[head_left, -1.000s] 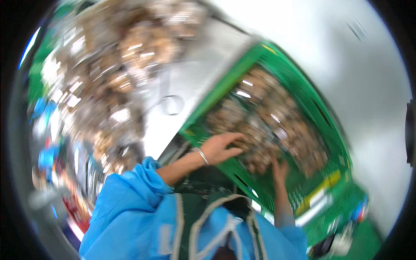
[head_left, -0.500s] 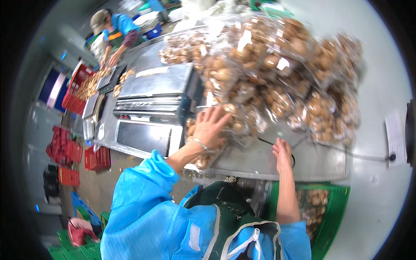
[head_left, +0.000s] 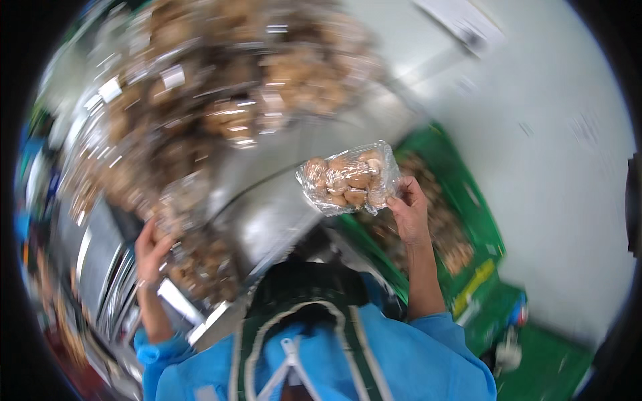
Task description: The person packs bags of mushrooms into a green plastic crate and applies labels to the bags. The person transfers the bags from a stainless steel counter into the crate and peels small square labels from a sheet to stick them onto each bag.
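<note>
My right hand (head_left: pixel 409 208) pinches the right end of a clear plastic bag of brown mushrooms (head_left: pixel 348 179). The bag hangs tilted in the air over the near rim of a green crate (head_left: pixel 491 230) and the table's edge. Off to the left, my left hand (head_left: pixel 152 252) has its fingers apart beside the heap of bagged mushrooms (head_left: pixel 231 120). Its fingertips are at a small bag (head_left: pixel 187 200), blurred by motion, so I cannot tell whether they touch it. More bagged mushrooms (head_left: pixel 204 267) lie just right of that hand.
The green crate holds several bags of mushrooms (head_left: pixel 458 254). A metal table (head_left: pixel 274 200) runs under the heap, with a black cable (head_left: pixel 251 187) across it. A metal-topped machine (head_left: pixel 103 267) stands at the left. A pale wall (head_left: pixel 535 134) rises on the right.
My view has swung right, toward the crate. The right hand, empty before, now holds a bag of mushrooms near the crate. The left hand remains by the bags beside the machine.
</note>
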Available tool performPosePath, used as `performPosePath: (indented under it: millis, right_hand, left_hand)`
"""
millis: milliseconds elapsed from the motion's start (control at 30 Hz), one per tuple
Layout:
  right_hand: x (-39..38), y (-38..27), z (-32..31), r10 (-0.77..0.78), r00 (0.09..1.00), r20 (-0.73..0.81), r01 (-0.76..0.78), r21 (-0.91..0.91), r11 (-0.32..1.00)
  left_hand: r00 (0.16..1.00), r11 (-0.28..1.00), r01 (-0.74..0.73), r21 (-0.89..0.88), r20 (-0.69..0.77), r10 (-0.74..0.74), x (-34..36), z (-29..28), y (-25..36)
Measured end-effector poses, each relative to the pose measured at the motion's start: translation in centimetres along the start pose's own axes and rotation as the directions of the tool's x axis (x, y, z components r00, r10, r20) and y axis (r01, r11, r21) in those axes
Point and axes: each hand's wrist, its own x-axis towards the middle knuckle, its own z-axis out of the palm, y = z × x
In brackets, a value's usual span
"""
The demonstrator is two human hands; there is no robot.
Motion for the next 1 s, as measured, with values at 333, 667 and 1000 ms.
performPosePath:
  millis: [333,667,1000]
  right_hand:
    - [-23.8,3.8,-25.8,-0.417,0.853,-0.315,-0.111,-0.889,0.444]
    - [-26.3,13.3,-35.2,0.279,0.457,-0.844,-0.675,-0.125,0.727]
    - [-23.9,15.8,-35.7,0.460,0.655,-0.599,-0.701,-0.257,0.665]
  left_hand:
    - [0.953,0.872,-0.034,0.488,0.279,-0.119,9.8,16.3,-0.9]
    - [0.904,0.892,-0.101,0.440,0.414,-0.102,10.2,19.4,-7.1]
    - [0.911,0.946,0.248,-0.208,0.382,-0.154,8.0,22.8,-2.2]
